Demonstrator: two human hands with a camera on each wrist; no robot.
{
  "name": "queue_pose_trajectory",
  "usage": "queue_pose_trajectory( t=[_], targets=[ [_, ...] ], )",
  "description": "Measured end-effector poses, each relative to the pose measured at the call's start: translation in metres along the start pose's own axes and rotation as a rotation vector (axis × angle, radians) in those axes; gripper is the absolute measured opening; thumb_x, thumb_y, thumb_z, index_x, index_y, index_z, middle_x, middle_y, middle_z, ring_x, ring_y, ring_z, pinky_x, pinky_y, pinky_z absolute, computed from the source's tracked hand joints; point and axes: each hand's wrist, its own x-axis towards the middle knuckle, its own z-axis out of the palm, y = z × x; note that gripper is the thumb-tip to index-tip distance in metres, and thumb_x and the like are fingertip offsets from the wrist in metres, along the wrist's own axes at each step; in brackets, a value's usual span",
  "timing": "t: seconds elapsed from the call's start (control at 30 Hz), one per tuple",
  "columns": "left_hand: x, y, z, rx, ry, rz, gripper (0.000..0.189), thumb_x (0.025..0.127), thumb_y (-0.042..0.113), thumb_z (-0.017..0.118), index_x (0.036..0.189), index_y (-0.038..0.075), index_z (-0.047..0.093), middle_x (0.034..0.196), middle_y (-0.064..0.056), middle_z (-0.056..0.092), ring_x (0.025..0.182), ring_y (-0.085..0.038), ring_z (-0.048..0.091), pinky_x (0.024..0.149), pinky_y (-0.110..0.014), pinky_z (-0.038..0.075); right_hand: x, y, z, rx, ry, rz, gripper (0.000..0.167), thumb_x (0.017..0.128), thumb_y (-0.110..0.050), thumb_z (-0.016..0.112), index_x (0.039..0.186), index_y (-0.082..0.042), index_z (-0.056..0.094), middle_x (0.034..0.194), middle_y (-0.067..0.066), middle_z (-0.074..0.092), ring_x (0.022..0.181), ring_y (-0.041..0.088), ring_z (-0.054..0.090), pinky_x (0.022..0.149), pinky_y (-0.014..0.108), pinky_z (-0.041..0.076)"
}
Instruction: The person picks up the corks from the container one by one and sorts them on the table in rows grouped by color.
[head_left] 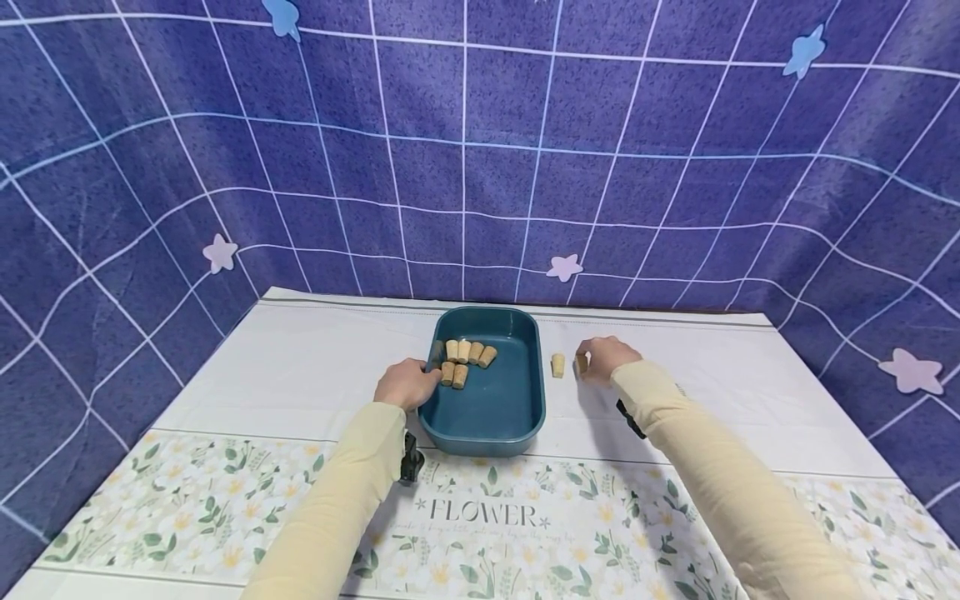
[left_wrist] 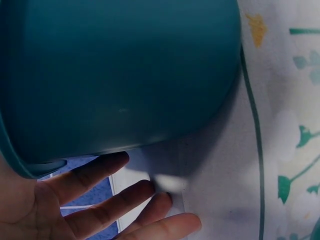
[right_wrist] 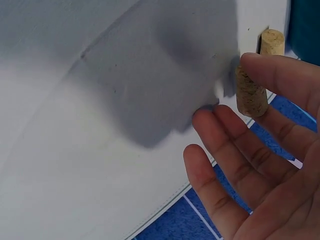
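Ideally, the brown cylindrical cork [right_wrist: 251,95] — pinched by the right hand [head_left: 606,360] in a narrow grip, near the pale tapered cork [head_left: 558,366] on the white tabletop [head_left: 322,358] — should be lifted without a knock, the teal rectangular tray [head_left: 510,408] being rim-held by the left hand [head_left: 407,384].

The tray [head_left: 502,408] stands mid-frame on the table [head_left: 300,358], corks [head_left: 460,377] in its left part, a loose cork [head_left: 558,366] just to its right, the curtain [head_left: 450,179] behind, upper frame.
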Motion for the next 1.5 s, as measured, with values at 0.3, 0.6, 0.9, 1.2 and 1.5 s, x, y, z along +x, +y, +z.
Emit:
queue_pose_trajectory(
  t=[0.3,0.6,0.9,1.2,1.5],
  targets=[
    [0.001,0.0,0.001,0.002,0.003,-0.004,0.046,0.107,0.028,0.047,0.138,-0.003,0.06,0.133,-0.026,0.062,0.118,-0.041,0.061,0.098,-0.05,0.05,0.004,-0.004,0.006,-0.049,-0.007,0.049,0.051,0.078,-0.007,0.072,0.128,0.001,0.066,0.123,0.026,0.067,0.096,0.032,0.063,0.09,0.05,0.052],
    [0.001,-0.001,0.001,-0.004,0.023,0.0,0.045,0.106,0.028,0.048,0.134,-0.004,0.063,0.127,-0.026,0.065,0.11,-0.039,0.064,0.093,-0.049,0.051,0.009,-0.005,0.011,-0.081,0.0,0.065,0.046,0.08,-0.005,0.067,0.126,-0.002,0.068,0.122,0.023,0.068,0.105,0.036,0.065,0.092,0.053,0.053],
    [0.0,-0.001,0.0,-0.006,0.012,0.003,0.046,0.106,0.028,0.047,0.136,-0.004,0.061,0.13,-0.027,0.063,0.112,-0.04,0.063,0.095,-0.049,0.051,0.003,-0.006,0.01,-0.037,0.04,0.064,0.039,0.083,-0.007,0.062,0.12,-0.003,0.069,0.117,0.023,0.069,0.095,0.033,0.063,0.087,0.051,0.053],
    [0.002,-0.002,0.001,-0.001,0.005,0.001,0.047,0.107,0.029,0.047,0.138,-0.004,0.059,0.132,-0.026,0.062,0.114,-0.04,0.063,0.096,-0.05,0.051,0.0,0.001,0.014,-0.017,0.059,0.02,0.055,0.08,-0.009,0.075,0.133,-0.001,0.061,0.101,0.018,0.072,0.094,0.033,0.067,0.084,0.05,0.054],
    [0.004,-0.001,0.001,0.015,0.003,-0.002,0.048,0.107,0.029,0.047,0.141,-0.003,0.057,0.135,-0.026,0.061,0.118,-0.041,0.061,0.098,-0.05,0.05,-0.005,0.003,0.014,-0.008,0.021,-0.02,0.069,0.078,-0.005,0.076,0.143,-0.001,0.052,0.106,0.018,0.071,0.097,0.032,0.067,0.087,0.048,0.054]
  ],
)
